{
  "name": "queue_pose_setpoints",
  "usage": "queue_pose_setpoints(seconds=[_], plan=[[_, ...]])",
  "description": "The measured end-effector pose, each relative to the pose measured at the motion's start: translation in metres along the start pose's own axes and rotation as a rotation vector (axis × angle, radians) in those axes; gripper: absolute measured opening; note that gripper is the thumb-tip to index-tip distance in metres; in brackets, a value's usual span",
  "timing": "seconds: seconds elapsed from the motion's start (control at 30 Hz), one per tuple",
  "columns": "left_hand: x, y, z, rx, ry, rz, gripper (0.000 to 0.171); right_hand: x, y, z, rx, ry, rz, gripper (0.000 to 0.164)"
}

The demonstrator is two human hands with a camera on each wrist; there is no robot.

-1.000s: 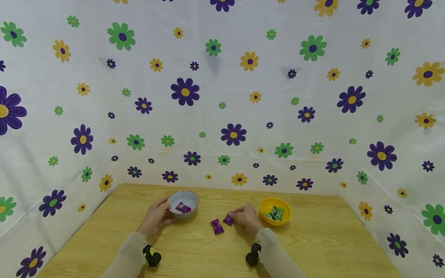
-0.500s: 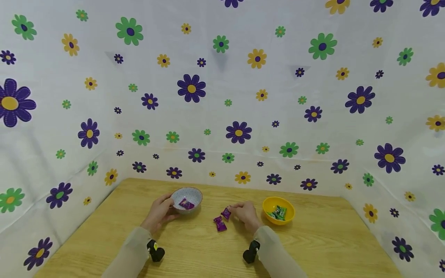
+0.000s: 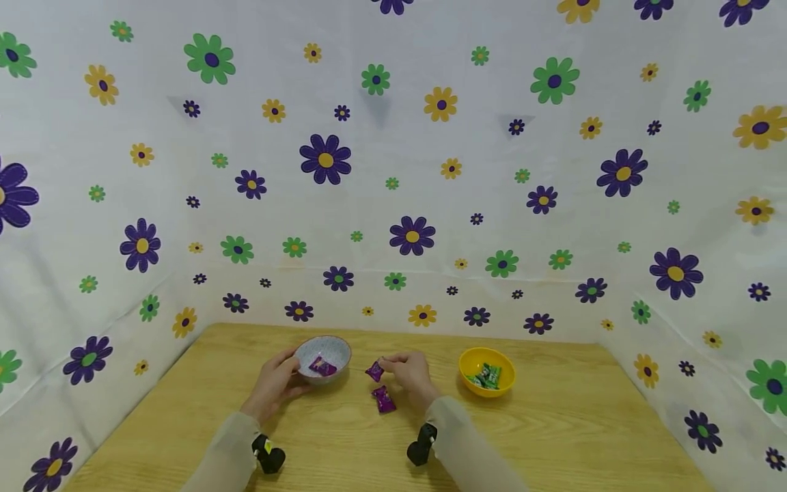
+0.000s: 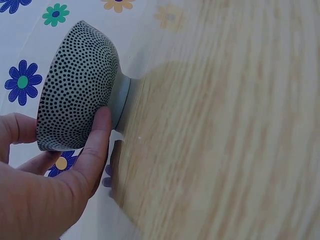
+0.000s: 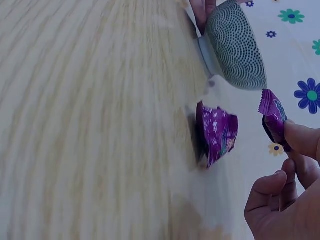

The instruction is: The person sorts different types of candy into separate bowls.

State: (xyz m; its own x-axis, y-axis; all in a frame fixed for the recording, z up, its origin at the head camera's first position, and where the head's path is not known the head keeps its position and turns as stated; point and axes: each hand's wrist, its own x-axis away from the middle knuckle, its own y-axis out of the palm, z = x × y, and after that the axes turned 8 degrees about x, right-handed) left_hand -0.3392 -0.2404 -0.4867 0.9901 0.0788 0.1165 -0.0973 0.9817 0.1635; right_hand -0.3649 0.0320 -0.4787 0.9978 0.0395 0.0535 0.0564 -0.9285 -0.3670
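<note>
My left hand (image 3: 274, 384) grips the near left side of a dotted bowl (image 4: 77, 90), thumb low on its outer wall and fingers at the rim. Inside the bowl lies purple wrapped candy (image 3: 322, 366). Between thumb and fingers, my right hand (image 3: 410, 374) pinches a purple wrapped candy (image 5: 274, 120), held just right of the bowl and above the table in the right wrist view. Another purple wrapped candy (image 5: 218, 134) rests on the wooden table, below the pinched one in the head view.
A yellow bowl (image 3: 467, 384) with several green wrapped candies (image 3: 487, 376) stands to the right of my right hand. The wooden table (image 3: 565, 424) ends at a white flowered cloth (image 3: 369, 205) at the back and sides.
My right hand has picked up a purple candy from the table and carried it left toward the dotted bowl. My left hand keeps its hold on the bowl.
</note>
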Motion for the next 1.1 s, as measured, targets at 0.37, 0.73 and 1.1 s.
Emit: queue_pose_setpoints(seconds=[0.37,0.73,1.1], plan=[[0.003,-0.001,0.002,-0.003,-0.005,-0.005,0.057,0.004,0.016,-0.030,0.000,-0.087,0.004,0.017],[0.004,-0.002,0.001,-0.009,-0.008,0.005,0.055,0.002,0.038,-0.043,-0.099,-0.058,-0.001,0.017],[0.005,0.001,0.003,0.004,-0.016,0.015,0.056,0.006,0.057,-0.048,-0.125,-0.069,0.012,0.014]])
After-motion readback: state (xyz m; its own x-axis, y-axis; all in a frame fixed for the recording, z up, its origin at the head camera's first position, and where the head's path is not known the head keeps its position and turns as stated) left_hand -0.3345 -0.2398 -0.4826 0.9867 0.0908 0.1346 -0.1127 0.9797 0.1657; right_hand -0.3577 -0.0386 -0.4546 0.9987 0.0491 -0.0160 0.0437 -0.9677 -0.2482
